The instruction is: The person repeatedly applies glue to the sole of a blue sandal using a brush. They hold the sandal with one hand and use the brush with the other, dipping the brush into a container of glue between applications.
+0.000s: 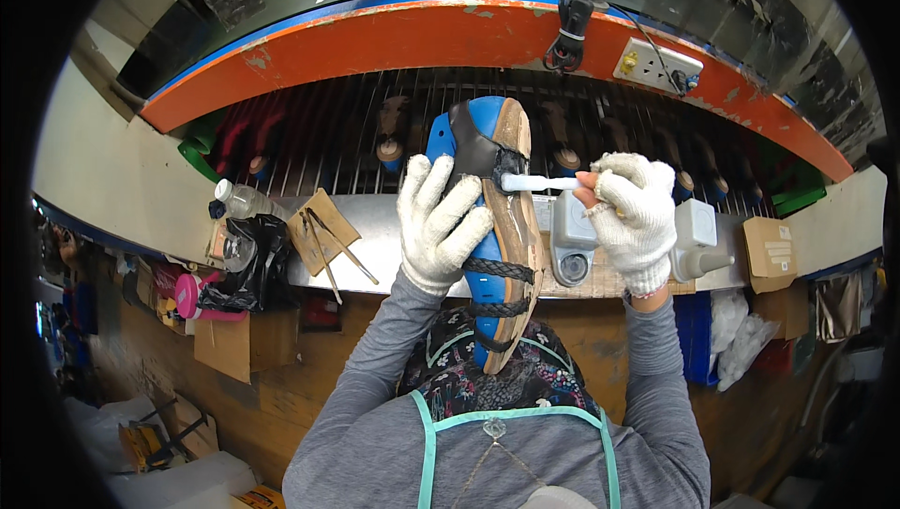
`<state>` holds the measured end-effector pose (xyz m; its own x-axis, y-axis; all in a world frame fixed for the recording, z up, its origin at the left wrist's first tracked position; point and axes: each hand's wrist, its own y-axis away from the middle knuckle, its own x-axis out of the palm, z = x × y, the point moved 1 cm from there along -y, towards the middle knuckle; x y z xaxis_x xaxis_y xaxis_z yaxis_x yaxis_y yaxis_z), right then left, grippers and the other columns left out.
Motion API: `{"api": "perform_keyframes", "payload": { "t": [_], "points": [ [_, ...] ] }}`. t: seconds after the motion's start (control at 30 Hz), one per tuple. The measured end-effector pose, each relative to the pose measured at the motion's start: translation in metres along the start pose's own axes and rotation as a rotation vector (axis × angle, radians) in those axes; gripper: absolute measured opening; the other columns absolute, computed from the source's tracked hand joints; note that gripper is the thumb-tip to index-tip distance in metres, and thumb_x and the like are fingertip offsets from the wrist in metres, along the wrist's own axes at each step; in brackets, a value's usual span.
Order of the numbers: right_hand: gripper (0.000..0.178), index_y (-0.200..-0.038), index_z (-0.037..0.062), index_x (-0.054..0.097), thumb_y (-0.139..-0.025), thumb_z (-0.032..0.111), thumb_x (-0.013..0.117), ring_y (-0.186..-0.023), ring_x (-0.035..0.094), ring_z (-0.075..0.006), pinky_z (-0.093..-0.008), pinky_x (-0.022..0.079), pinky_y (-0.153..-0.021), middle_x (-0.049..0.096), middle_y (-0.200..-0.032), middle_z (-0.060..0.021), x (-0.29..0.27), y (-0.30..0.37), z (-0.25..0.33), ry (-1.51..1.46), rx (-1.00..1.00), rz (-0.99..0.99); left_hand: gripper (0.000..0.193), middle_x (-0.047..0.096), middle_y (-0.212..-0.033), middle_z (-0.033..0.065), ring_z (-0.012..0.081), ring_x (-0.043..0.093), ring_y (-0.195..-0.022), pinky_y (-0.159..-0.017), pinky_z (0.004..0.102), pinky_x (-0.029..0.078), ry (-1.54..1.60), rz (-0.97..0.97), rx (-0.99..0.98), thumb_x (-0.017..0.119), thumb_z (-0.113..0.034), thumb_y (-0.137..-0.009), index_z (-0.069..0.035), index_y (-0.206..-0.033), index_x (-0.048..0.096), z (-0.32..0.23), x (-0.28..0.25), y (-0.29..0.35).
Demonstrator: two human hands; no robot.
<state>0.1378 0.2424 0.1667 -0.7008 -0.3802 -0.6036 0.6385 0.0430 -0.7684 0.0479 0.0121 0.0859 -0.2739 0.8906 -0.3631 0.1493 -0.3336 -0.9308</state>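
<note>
A sandal (pixel 514 228) with black braided straps is fitted on a blue shoe last (pixel 486 115), held upright lengthwise above the bench edge, its tan sole side facing right. My left hand (pixel 441 223), in a white knit glove, grips it from the left, fingers spread along the upper. In my gloved right hand (pixel 637 214), bare fingertips pinch a white-handled brush (pixel 539 183); its tip touches the dark part of the upper beside the sole edge. Just left of that hand stands a white square-topped container (pixel 574 220). Another white container (pixel 696 224) is to its right.
Beyond the bench (pixel 370 261), a roller conveyor carries several shoes (pixel 392 129) under an orange-red beam (pixel 394 40). Two thin brush-like tools (pixel 342 245) rest on cardboard at left, near a clear bottle (pixel 246 200) and black bag (pixel 267 261). A carton (pixel 771 251) stands at right.
</note>
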Motion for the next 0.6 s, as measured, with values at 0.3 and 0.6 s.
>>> {"api": "perform_keyframes", "payload": {
  "t": [0.3, 0.6],
  "points": [
    [0.013, -0.082, 0.0119, 0.077, -0.071, 0.011, 0.082, -0.080, 0.055, -0.0201, -0.0333, 0.043, -0.071, 0.069, -0.089, -0.0027, -0.016, -0.017, -0.009, -0.015, 0.006, -0.056, 0.033, 0.060, -0.129, 0.0127, 0.0420, 0.049, -0.135, -0.112, 0.0672, 0.032, 0.091, -0.106, 0.016, 0.072, -0.013, -0.079, -0.016, -0.108, 0.057, 0.001, 0.006, -0.014],
    [0.008, -0.088, -0.0001, 0.073, -0.080, 0.003, 0.075, -0.076, 0.057, -0.0116, -0.0257, 0.045, -0.066, 0.063, -0.086, -0.0048, -0.008, 0.049, 0.014, -0.622, 0.596, -0.043, 0.030, 0.059, -0.133, 0.0142, 0.0419, 0.048, -0.137, -0.113, 0.0677, 0.031, 0.049, -0.199, 0.034, 0.068, -0.023, -0.086, -0.020, -0.114, 0.058, 0.006, 0.004, -0.018]
  ]
}}
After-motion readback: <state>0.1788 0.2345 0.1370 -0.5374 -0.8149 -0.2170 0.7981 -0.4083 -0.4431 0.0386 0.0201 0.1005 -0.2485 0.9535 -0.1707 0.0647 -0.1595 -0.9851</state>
